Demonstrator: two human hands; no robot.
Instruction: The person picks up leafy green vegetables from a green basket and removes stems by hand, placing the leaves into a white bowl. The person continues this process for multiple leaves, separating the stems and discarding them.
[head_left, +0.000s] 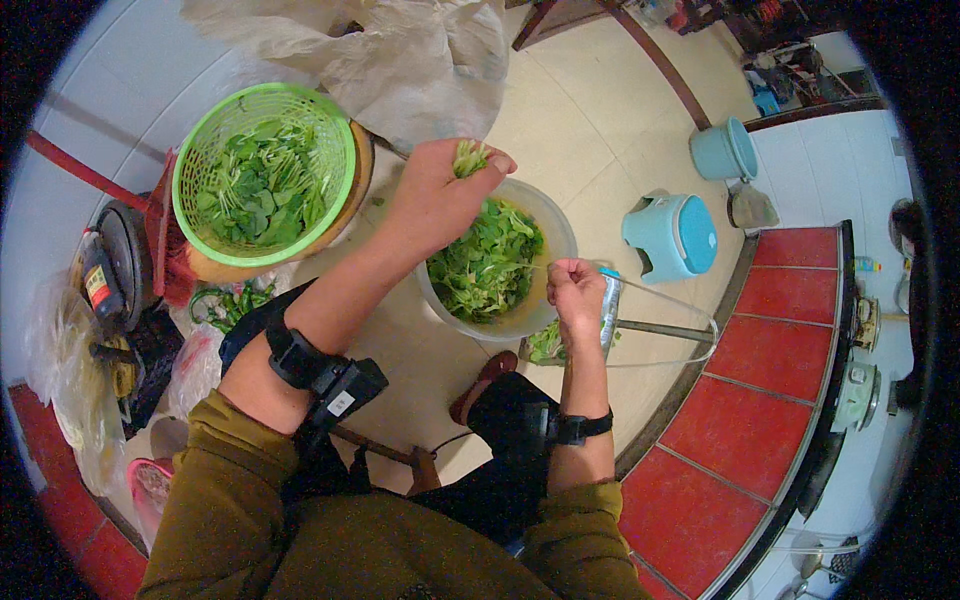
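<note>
My left hand (439, 191) is closed around a small bunch of pale green stems (470, 159), above the far left rim of a translucent plastic basin (560, 217). In the basin lie leafy greens (487, 262) in cloudy water. My right hand (577, 289), over the basin's right rim, pinches a thin green stem (534, 266) between thumb and fingers. Left of the basin, a lime-green plastic colander (341, 202) rests on a round wooden surface and holds leafy greens (262, 187) with cut-looking stems.
Beside my right wrist is a container (611, 300) with green scraps (546, 345). A light-blue plastic stool (664, 232) and bucket (724, 150) stand to the right, near red tiles (772, 345). Green chillies (229, 304), a dark sauce bottle (103, 281) and plastic bags (67, 360) sit left.
</note>
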